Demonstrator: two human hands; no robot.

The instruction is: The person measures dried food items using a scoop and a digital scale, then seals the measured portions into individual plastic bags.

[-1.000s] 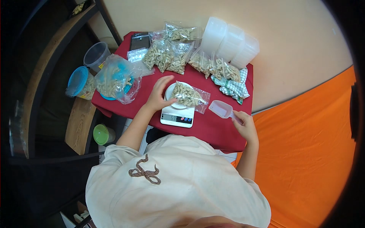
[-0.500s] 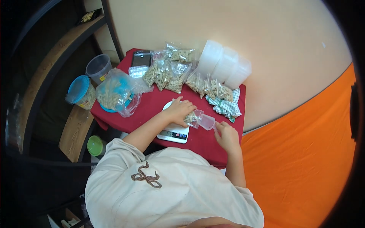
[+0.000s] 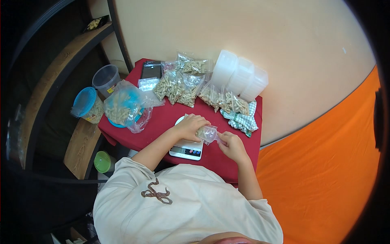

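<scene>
A small clear bag with pale stick-shaped pieces lies over the white scale, and my left hand is wrapped round it. My right hand grips the handle of a translucent scoop, whose bowl is at the mouth of the bag and seems to be inside it. The scale's display and buttons face my body; its plate is partly hidden by my left hand.
Filled clear bags lie along the back of the red table. White plastic containers stand by the wall, beside a checked cloth. Left are an open bag, a blue-lidded tub, a clear tub and shelves.
My right hand has moved left with the scoop, bringing its bowl further over or into the small bag. The camera view has shifted slightly.
</scene>
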